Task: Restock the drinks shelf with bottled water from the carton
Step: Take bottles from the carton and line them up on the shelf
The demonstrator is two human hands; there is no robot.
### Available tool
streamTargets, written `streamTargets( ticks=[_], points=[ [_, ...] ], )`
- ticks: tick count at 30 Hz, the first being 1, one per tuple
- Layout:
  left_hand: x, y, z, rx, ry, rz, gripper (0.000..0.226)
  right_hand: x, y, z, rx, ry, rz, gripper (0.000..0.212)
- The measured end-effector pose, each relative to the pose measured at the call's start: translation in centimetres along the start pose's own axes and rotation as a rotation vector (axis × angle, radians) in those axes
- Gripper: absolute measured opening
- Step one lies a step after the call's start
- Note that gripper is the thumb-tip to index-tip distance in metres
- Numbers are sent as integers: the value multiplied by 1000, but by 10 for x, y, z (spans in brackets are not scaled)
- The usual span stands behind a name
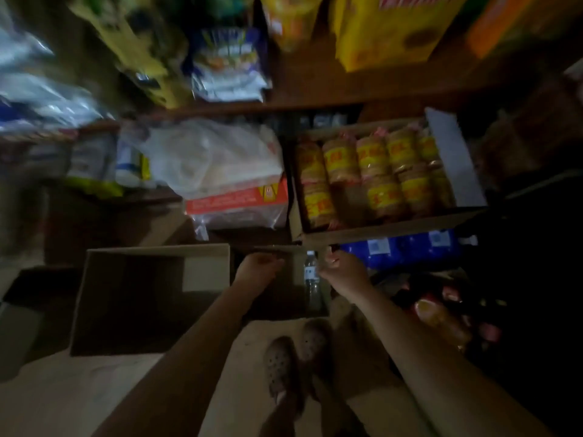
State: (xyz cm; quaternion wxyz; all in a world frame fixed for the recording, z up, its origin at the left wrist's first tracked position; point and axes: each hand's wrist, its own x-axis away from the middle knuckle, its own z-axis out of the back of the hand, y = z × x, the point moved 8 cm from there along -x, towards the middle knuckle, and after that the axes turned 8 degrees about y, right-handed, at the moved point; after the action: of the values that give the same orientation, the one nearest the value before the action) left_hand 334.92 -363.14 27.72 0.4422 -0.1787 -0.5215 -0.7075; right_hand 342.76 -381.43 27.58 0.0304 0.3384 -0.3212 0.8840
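A small brown carton (284, 307) stands open on the floor in front of my feet. One clear water bottle (311, 279) with a white label stands upright against its right wall. My left hand (258, 269) grips the carton's far rim with curled fingers. At the carton's far right corner, just right of the bottle, my right hand (342, 269) holds the edge between thumb and fingers. A pack of blue-labelled bottles (400, 249) lies on the low shelf to the right. The picture is dark and blurred.
A larger empty carton (94, 310) sits open to the left. Above, an open box of yellow-wrapped biscuit rolls (378, 228) juts out from a shelf. Plastic bags (214, 159) fill the middle shelf. Dark bottles with red caps (441, 307) crowd the right floor.
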Motion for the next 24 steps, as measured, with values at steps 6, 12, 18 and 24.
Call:
streamTargets(
  ticks=[6, 12, 18, 24],
  points=[
    [-98, -110, -80, 64, -37, 197, 8, -110, 91, -103, 61, -48, -118, 19],
    [-179, -181, -148, 107, -56, 272, 8, -203, 146, -179, 64, -36, -183, 44],
    [-242, -238, -186, 181, -63, 325, 24, -287, 201, -243, 215, -19, -185, 41],
    [-264, -274, -174, 212, -23, 352, 20, -317, 221, -279, 429, 116, -121, 50]
  ],
)
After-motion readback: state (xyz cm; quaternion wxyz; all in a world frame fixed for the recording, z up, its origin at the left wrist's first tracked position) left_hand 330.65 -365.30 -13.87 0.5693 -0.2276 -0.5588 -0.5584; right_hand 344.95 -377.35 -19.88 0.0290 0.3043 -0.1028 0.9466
